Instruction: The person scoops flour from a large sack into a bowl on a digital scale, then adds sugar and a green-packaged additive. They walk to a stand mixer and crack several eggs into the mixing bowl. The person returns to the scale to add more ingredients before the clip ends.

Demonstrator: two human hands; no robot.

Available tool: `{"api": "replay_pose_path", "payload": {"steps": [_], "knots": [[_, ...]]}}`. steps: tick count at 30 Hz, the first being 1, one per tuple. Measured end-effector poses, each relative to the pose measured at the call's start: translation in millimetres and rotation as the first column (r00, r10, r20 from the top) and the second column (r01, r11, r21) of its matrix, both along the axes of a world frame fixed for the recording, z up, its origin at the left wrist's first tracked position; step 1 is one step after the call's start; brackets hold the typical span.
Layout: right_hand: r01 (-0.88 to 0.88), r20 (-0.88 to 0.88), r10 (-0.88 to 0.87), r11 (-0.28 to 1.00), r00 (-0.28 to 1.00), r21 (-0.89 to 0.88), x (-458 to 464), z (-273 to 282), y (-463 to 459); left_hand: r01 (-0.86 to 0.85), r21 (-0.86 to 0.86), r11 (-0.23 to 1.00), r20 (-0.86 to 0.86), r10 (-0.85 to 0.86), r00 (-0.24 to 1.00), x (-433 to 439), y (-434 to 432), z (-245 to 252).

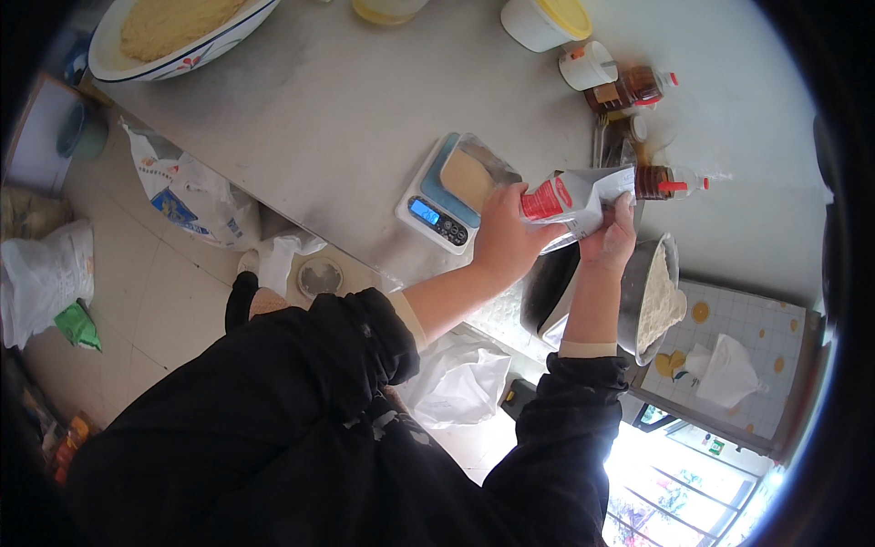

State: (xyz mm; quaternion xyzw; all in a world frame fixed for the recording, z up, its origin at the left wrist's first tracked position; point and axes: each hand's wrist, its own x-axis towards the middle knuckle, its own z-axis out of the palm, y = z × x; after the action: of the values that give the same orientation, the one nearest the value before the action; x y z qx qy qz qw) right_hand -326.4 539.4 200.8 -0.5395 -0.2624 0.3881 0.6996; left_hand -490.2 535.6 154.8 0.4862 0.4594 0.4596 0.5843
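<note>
Both of my hands hold a silver foil packet with a red label (586, 198) over the table, just right of the scale. My left hand (504, 239) grips its near left end, and my right hand (613, 236) grips the other end. A white digital kitchen scale (424, 229) with a lit display stands on the metal table. On its blue platform rests a clear plastic container (506, 169) with tan powder (466, 180) in it. The packet's opening cannot be made out.
A big enamel basin (205, 51) of dough stands at the upper left. Bottles of dark liquid (625, 89) and white tubs (536, 26) line the wall. Right of my right arm is a metal bowl of flour (657, 301). Plastic sacks (198, 202) lie below the table's edge (328, 246).
</note>
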Motion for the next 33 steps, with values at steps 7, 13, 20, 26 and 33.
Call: {"api": "replay_pose_path", "payload": {"steps": [7, 13, 20, 26, 33], "knots": [[-0.005, -0.031, 0.006, 1.0, 1.0, 0.013, 0, 2, -7, -0.006, 0.001, 1.0, 0.031, 0.006, 0.999, 1, -13, -1], [0.007, -0.033, -0.007, 1.0, 0.999, 0.008, 0, 2, -9, -0.004, 0.017, 1.0, 0.051, 0.003, 0.999, 1, -15, -4], [-0.028, -0.033, 0.029, 0.999, 0.999, 0.017, -9, 5, -5, 0.051, -0.049, 0.997, 0.073, -0.047, 0.996, 0, -15, -6], [0.045, -0.025, -0.046, 0.999, 0.999, -0.029, -20, 6, -1, 0.08, -0.206, 0.975, 0.221, -0.033, 0.975, 2, -14, -15], [0.053, 0.008, -0.052, 0.995, 0.999, -0.08, -25, 13, 4, 0.171, -0.346, 0.923, 0.494, 0.024, 0.869, -2, -11, -13]]}}
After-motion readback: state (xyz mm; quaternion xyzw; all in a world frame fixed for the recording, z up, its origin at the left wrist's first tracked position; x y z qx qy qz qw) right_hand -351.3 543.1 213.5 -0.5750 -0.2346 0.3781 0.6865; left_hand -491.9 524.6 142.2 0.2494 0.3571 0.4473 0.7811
